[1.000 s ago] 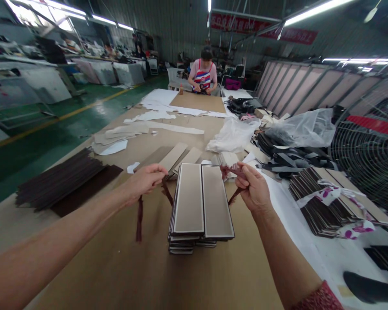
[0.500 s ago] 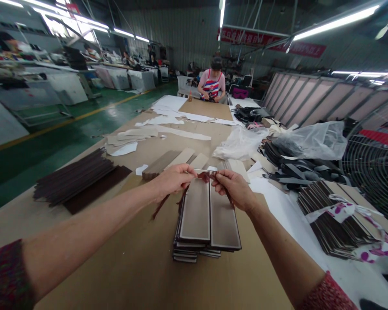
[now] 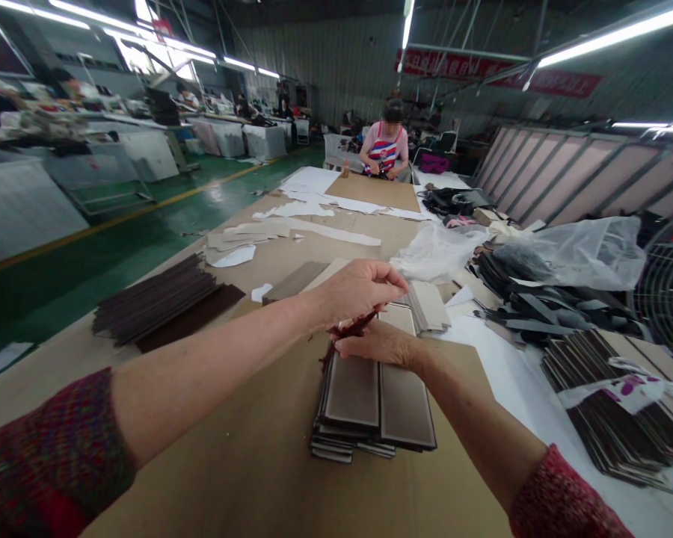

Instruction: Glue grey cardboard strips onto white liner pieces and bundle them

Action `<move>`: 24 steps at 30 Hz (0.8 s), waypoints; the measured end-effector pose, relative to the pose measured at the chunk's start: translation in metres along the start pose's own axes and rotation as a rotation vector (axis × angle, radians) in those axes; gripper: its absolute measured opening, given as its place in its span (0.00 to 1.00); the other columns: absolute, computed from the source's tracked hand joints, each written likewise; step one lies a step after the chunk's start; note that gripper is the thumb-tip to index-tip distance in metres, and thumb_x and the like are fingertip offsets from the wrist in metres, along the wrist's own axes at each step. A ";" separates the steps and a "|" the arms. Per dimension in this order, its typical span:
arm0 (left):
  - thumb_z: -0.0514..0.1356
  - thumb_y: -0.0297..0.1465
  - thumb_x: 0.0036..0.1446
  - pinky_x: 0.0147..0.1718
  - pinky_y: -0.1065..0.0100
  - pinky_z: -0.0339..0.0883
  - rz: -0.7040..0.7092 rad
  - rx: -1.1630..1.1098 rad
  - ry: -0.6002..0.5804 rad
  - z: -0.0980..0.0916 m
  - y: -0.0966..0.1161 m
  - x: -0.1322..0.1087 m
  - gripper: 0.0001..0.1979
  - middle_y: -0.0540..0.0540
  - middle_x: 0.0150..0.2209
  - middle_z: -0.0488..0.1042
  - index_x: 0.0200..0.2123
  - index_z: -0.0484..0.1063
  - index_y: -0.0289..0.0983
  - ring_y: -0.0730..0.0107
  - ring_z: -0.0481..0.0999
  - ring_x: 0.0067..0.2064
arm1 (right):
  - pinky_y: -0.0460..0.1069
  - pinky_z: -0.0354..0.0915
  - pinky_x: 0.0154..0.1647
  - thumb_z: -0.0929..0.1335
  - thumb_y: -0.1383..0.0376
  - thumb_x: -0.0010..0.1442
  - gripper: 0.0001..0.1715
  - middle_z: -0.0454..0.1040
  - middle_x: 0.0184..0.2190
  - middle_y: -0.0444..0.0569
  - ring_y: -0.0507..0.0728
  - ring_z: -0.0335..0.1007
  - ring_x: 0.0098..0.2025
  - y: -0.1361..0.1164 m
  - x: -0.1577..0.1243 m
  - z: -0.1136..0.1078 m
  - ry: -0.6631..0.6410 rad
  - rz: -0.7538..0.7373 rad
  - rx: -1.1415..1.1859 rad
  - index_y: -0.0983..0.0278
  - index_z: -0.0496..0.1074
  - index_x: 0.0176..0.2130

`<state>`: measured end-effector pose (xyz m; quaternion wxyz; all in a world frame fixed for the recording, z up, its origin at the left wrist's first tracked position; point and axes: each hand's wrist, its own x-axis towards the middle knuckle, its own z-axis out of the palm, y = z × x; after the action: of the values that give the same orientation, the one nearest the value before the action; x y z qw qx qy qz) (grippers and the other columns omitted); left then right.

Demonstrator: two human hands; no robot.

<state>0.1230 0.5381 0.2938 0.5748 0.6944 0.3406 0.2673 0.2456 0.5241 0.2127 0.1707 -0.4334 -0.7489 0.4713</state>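
A stack of flat, dark-edged panels (image 3: 352, 400) with taupe faces lies in front of me in two columns side by side. Across its far part runs a dark red-brown strip (image 3: 354, 326), bunched between my hands. My left hand (image 3: 362, 288) crosses above, fingertips pinched together to the right; the strip leads up under its curled fingers. Just below it, my right hand (image 3: 378, 344) is closed on the strip, its thumb pointing left over the panels. Loose strip ends hang at the stack's left side. The fingers of my right hand are partly hidden.
Brown cardboard (image 3: 247, 463) lies under the stack. Dark brown strips (image 3: 157, 299) are piled left, beige pieces (image 3: 426, 306) beyond my hands. At right are a cloth-tied bundle of panels (image 3: 611, 403), black scraps (image 3: 549, 306) and clear plastic (image 3: 583, 250). A co-worker (image 3: 386, 146) works at the far end.
My left hand has moved right and crossed over my right hand, which has moved left and lower. The strip is now bunched between them. The whole view has shifted slightly.
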 end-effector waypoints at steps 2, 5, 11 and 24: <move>0.61 0.33 0.58 0.19 0.76 0.55 0.069 -0.044 -0.019 -0.008 0.007 -0.003 0.09 0.55 0.22 0.68 0.41 0.74 0.37 0.80 0.63 0.19 | 0.47 0.59 0.31 0.66 0.62 0.63 0.11 0.72 0.23 0.44 0.53 0.63 0.28 -0.006 0.006 0.001 -0.025 0.024 -0.033 0.65 0.78 0.37; 0.62 0.42 0.60 0.30 0.73 0.65 0.200 -0.159 0.075 -0.027 -0.001 -0.012 0.19 0.50 0.36 0.76 0.51 0.70 0.40 0.76 0.74 0.31 | 0.46 0.58 0.27 0.60 0.56 0.69 0.22 0.72 0.24 0.45 0.51 0.60 0.25 -0.013 0.011 0.002 -0.129 0.069 0.000 0.64 0.78 0.41; 0.63 0.47 0.56 0.38 0.67 0.67 -0.135 -0.449 0.245 -0.049 -0.099 -0.038 0.22 0.43 0.40 0.78 0.44 0.74 0.35 0.65 0.76 0.41 | 0.46 0.65 0.35 0.69 0.69 0.59 0.08 0.79 0.34 0.46 0.53 0.71 0.34 -0.008 0.021 0.007 -0.179 -0.098 0.037 0.63 0.80 0.38; 0.65 0.48 0.54 0.32 0.69 0.64 -0.092 -0.602 0.141 -0.027 -0.157 -0.062 0.21 0.45 0.32 0.72 0.37 0.75 0.34 0.70 0.70 0.32 | 0.48 0.61 0.40 0.66 0.68 0.68 0.04 0.74 0.36 0.47 0.55 0.68 0.39 0.001 0.025 0.014 0.200 -0.645 -1.065 0.63 0.71 0.39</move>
<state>0.0373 0.5231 0.1460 0.7410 0.4568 0.3161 0.3773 0.2225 0.5368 0.2016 0.1342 -0.2532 -0.9543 -0.0841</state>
